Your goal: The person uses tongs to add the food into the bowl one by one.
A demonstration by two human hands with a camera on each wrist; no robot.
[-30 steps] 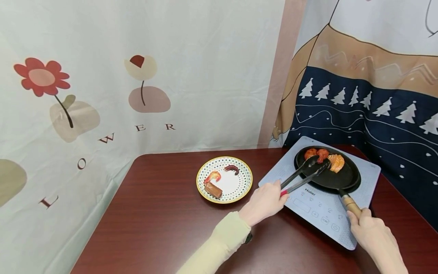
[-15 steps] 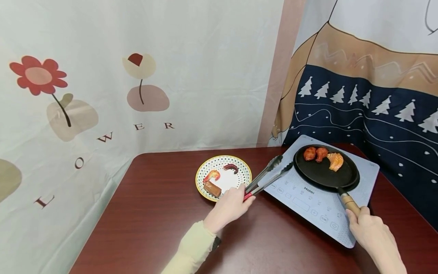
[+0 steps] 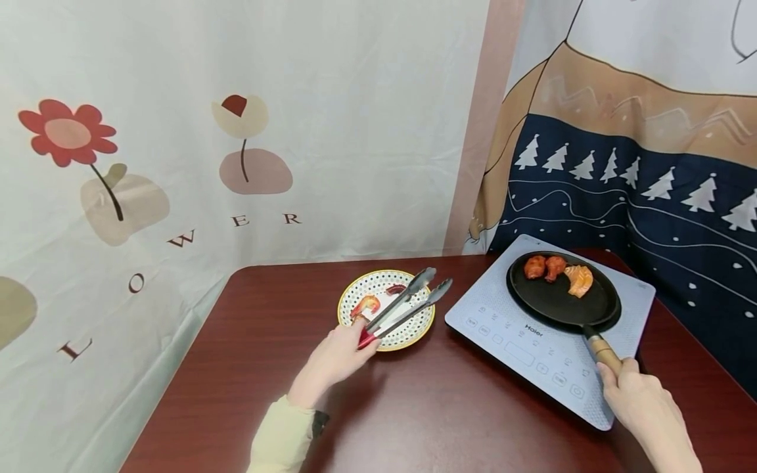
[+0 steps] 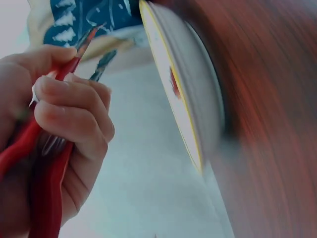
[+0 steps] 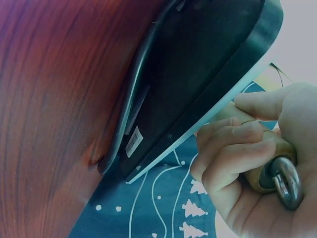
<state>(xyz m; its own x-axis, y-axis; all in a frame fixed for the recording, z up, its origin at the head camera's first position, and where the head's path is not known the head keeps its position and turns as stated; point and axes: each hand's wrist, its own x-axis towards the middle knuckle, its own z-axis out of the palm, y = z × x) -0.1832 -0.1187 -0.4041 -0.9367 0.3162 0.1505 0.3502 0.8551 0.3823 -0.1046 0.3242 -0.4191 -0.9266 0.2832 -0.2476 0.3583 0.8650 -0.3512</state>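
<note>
My left hand [image 3: 332,360] grips red-handled tongs [image 3: 408,305] with dark tips. The tips are apart with nothing between them, and in the head view they overlap the dotted plate [image 3: 414,337]. On that plate lie a shrimp [image 3: 365,305] and a dark red curled piece [image 3: 395,288]; a brown block is mostly hidden behind the hand. My right hand [image 3: 644,401] holds the wooden handle [image 3: 604,351] of a black frying pan [image 3: 550,303]. In the pan lie two reddish-brown meat pieces [image 3: 535,267] and an orange striped slice [image 3: 579,280].
The pan sits on a pale induction cooker [image 3: 514,345] at the right of the dark red table [image 3: 248,387]. A white curtain [image 3: 367,131] hangs behind, with a navy tree-print cloth [image 3: 668,217] to the right.
My left hand has drawn the tongs away from the food in the pan, leftward to over the plate. The right hand stays on the pan handle, and the pan's food remains there.
</note>
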